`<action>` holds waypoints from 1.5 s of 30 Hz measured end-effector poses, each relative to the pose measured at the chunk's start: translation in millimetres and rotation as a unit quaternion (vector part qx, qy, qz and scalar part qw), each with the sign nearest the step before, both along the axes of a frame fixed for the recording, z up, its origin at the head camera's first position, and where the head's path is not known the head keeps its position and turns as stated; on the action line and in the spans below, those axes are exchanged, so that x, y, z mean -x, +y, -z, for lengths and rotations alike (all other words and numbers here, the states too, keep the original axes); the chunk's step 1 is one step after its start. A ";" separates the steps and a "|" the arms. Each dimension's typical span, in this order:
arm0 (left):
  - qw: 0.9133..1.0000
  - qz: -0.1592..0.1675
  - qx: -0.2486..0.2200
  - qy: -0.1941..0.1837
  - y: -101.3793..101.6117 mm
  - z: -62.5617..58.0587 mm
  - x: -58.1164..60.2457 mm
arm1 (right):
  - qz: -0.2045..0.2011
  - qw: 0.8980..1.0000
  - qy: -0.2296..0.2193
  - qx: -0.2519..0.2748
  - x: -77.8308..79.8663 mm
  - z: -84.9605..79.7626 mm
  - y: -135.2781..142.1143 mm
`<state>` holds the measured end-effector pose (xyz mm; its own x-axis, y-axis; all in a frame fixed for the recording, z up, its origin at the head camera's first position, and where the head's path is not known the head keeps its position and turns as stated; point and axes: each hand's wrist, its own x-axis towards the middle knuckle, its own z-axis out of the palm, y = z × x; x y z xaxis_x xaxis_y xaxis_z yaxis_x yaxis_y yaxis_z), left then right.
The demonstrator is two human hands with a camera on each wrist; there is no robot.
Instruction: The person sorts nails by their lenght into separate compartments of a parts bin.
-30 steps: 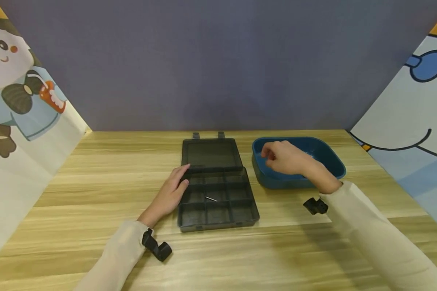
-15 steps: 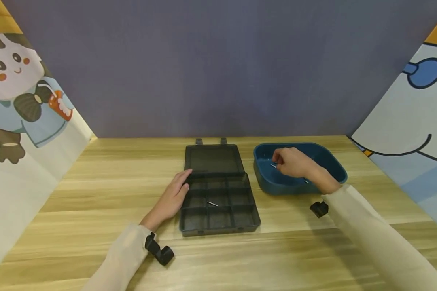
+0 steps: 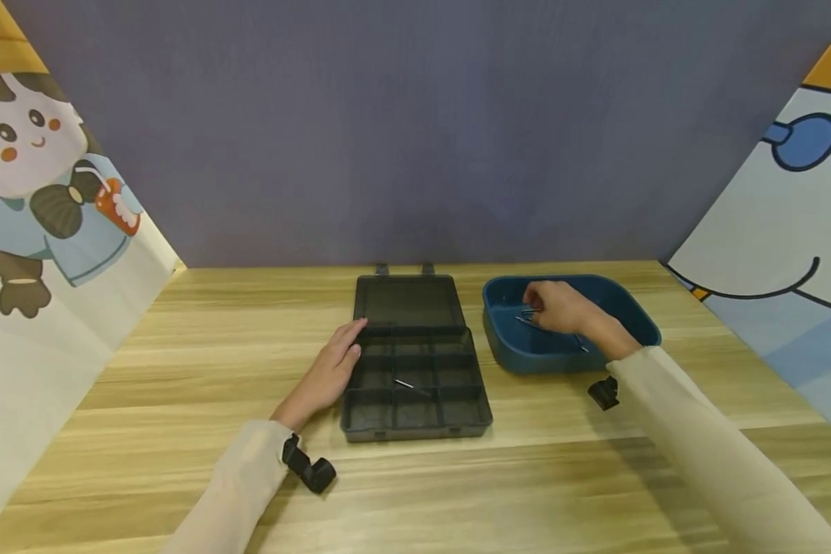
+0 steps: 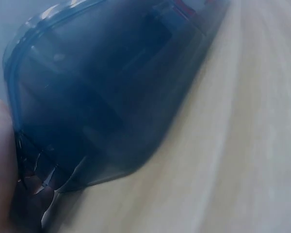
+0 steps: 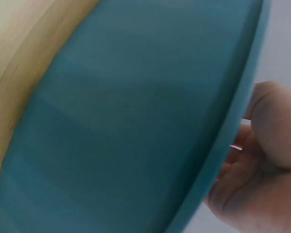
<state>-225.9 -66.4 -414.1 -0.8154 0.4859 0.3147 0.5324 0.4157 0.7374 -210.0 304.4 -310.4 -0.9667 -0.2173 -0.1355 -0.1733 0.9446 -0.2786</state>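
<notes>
My left hand (image 3: 328, 369) rests with extended fingers along the left side of a dark translucent compartment box (image 3: 381, 435), whose lid (image 3: 408, 300) lies open behind it. One thin metal rod (image 3: 405, 384) is in the box, near a middle divider. In the left wrist view a thumb (image 4: 1, 160) is by the box's corner. My right hand (image 3: 561, 308) reaches down into a blue bin (image 3: 526, 362), fingers curled near thin metal rods (image 3: 528, 322). I cannot tell whether they pinch one. The bin's wall (image 5: 126, 116) covers part of the fingers in the right wrist view.
Another thin rod (image 3: 582, 344) lies in the bin, under the right wrist. The wooden table (image 3: 415, 500) ends at a grey back panel (image 3: 415, 138), with printed cartoon panels at both sides. A black wrist mount (image 3: 312, 465) sticks out from the left sleeve.
My right hand has lowered from above the bin's near-left area into the bin and shifted slightly right, uncovering rods. The left hand has stayed at the box; the head view has tilted slightly.
</notes>
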 end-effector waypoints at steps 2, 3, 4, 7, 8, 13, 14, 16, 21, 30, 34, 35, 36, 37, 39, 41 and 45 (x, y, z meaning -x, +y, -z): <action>1.000 0.001 0.000 -0.005 1.1 -0.6 0.7 | -0.001 1.000 -0.001 -0.006 0.8 0.3 2.5; 1.000 0.002 -0.001 -0.007 1.7 -0.9 1.1 | -0.003 1.000 0.000 -0.010 1.8 0.7 3.8; 1.000 0.003 -0.002 -0.007 2.2 -0.7 1.5 | -0.004 1.000 0.000 -0.011 2.9 1.0 4.8; 1.000 0.000 -0.010 -0.009 2.1 -0.5 1.6 | -0.011 1.000 -0.001 -0.018 7.6 3.1 5.7; 1.000 -0.001 -0.011 -0.007 1.7 0.4 1.7 | -0.013 1.000 -0.001 -0.022 9.3 4.6 5.4; 1.000 -0.006 -0.015 -0.003 -1.1 2.8 -0.3 | -0.012 0.998 -0.025 -0.050 14.7 13.6 3.8; 1.000 -0.006 -0.016 -0.002 -0.9 3.1 -0.3 | -0.009 0.998 -0.031 -0.057 15.2 15.2 4.3; 1.000 -0.007 -0.017 -0.002 -1.9 3.2 -0.8 | -0.007 0.997 -0.042 -0.072 17.4 18.1 3.8; 1.000 -0.016 -0.014 -0.013 -4.9 3.7 -1.8 | -0.015 0.995 -0.046 -0.086 24.5 24.0 2.5; 1.000 -0.017 -0.017 -0.012 -1.3 6.0 -0.5 | -0.025 0.995 -0.043 -0.081 25.7 34.5 9.2; 1.000 -0.015 -0.022 -0.010 2.5 4.3 -0.5 | -0.023 0.997 -0.020 -0.075 21.4 37.3 13.4; 1.000 -0.017 -0.023 -0.011 2.7 3.9 -1.0 | -0.022 0.997 -0.011 -0.074 20.9 38.4 13.4; 0.999 -0.020 -0.024 -0.013 2.5 3.5 -1.8 | -0.022 0.997 -0.001 -0.074 20.5 39.7 13.3; 0.999 -0.022 -0.025 -0.014 2.3 3.6 -2.4 | -0.021 0.997 0.010 -0.074 20.0 41.1 12.8; 0.999 -0.026 -0.027 -0.015 2.0 3.9 -3.3 | -0.020 0.996 0.030 -0.076 19.3 43.6 12.2; 0.999 -0.027 -0.025 -0.015 1.9 4.4 -4.0 | -0.012 0.996 0.043 -0.078 18.6 45.9 11.2; 0.999 -0.028 -0.028 -0.010 2.4 5.1 -3.9 | -0.008 0.995 0.059 -0.081 18.4 47.8 10.9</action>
